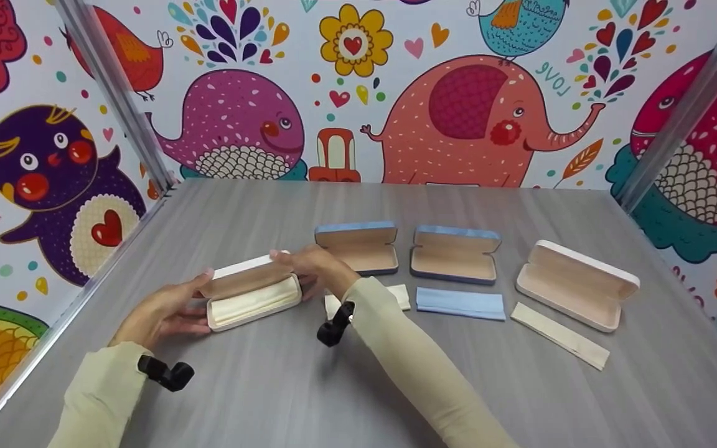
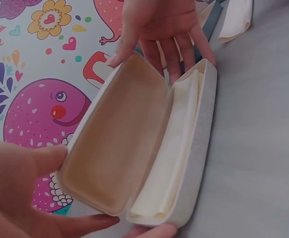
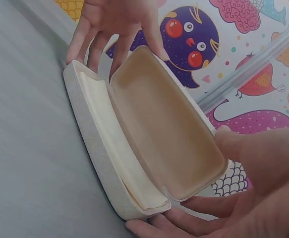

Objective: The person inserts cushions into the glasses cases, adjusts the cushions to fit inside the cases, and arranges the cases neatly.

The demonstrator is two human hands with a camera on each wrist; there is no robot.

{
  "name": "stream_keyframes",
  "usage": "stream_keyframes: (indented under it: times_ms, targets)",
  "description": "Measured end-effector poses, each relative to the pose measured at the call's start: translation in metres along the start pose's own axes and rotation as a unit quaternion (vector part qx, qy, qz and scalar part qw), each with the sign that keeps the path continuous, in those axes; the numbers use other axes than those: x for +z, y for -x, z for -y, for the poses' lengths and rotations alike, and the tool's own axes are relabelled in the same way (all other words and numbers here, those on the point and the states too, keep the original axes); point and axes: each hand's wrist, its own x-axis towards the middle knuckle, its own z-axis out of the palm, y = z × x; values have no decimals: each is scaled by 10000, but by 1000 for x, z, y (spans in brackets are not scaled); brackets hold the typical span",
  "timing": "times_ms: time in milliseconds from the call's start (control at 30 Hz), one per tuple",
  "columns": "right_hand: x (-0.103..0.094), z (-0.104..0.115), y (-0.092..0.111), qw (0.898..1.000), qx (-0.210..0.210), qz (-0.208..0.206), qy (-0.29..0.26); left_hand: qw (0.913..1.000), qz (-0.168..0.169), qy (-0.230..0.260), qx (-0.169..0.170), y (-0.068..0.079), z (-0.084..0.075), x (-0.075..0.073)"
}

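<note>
the left hand (image 1: 168,311) and the right hand (image 1: 324,264) each hold one end of the white case (image 1: 240,281), thumb on the lid's edge and fingers around the end of the base. gripping it from both ends probably keeps the base steady while the thumbs control the lid. the case lies between the hands, open, and appears to rest on the table (image 1: 259,386); a folded cream cloth (image 1: 256,300) lies lengthwise in the base, likely folded narrow to suit it. the case is long with rounded corners, pale and faintly textured outside, smooth tan inside the lid. just beyond the right hand stands an open blue case (image 1: 358,241); farther to its right, a blue cloth (image 1: 460,303) lies in front of another open case (image 1: 455,252), perhaps placed as a pair.
</note>
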Motion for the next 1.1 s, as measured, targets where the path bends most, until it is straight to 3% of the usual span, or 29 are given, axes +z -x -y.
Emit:
stream_keyframes:
  times_ms: [267,733,1100]
  targets:
    - [-5,0,-1,9997,-43,244,41,9992,325,-65,224,-1,2,-6]
    - [-4,-5,0,9994,-239,184,-138,9984,143,306,456,0,6,-5]
    - [0,-11,0,9981,-288,159,-517,9966,36,193,799,0,16,-2]
